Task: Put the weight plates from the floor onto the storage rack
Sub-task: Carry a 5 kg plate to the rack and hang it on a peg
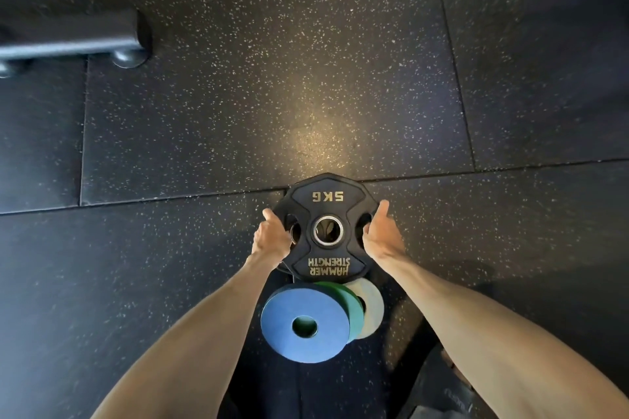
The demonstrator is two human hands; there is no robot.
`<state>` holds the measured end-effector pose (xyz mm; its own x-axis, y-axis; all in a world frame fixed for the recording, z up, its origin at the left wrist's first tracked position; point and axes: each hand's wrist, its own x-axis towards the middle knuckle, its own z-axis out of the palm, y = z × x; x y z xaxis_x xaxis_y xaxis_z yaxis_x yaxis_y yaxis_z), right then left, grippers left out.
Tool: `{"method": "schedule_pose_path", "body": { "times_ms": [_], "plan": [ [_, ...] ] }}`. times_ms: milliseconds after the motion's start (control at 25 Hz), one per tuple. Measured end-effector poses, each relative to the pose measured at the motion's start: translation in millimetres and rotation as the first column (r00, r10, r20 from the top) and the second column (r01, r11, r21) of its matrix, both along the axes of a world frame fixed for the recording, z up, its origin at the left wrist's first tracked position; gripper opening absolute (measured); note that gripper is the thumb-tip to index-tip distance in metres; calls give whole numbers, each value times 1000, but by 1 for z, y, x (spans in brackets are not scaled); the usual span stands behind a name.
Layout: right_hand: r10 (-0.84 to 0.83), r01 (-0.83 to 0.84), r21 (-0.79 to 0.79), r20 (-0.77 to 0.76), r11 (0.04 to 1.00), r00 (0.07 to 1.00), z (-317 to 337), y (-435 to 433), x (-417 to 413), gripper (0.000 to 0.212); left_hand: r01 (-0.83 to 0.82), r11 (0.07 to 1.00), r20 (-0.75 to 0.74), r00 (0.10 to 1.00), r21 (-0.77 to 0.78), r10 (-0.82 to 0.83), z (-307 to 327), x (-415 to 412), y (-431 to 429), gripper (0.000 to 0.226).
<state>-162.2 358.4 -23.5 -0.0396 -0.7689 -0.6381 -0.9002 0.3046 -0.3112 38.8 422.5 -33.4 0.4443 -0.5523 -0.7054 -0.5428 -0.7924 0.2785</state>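
Note:
A black 5 kg plate (pixel 327 211) with gold lettering lies flat on the speckled rubber floor in front of me. My left hand (pixel 272 237) grips its left edge, fingers curled into the left handle hole. My right hand (pixel 380 231) grips the right edge the same way, thumb up along the rim. Nearer to me lies a small stack of thinner plates: a blue plate (pixel 304 323) on top, a green plate (pixel 352 309) under it and a pale grey plate (pixel 372 304) at the bottom right. The storage rack is out of view.
A black metal frame foot (pixel 71 36) with round rubber pads lies on the floor at the upper left. Seams between the rubber floor tiles (pixel 452 54) run across the view. Dark fabric (pixel 439 384) shows at the bottom edge.

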Motion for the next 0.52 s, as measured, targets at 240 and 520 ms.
{"method": "schedule_pose_path", "body": {
  "times_ms": [240,520],
  "plan": [
    [153,-139,-147,90,979,984,100,-3,26,31,-107,992,20,994,-73,109,106,26,8,37],
    [236,-166,-338,176,926,956,332,-8,76,31,-168,964,69,980,-208,186,342,78,11,39]
  ]
}}
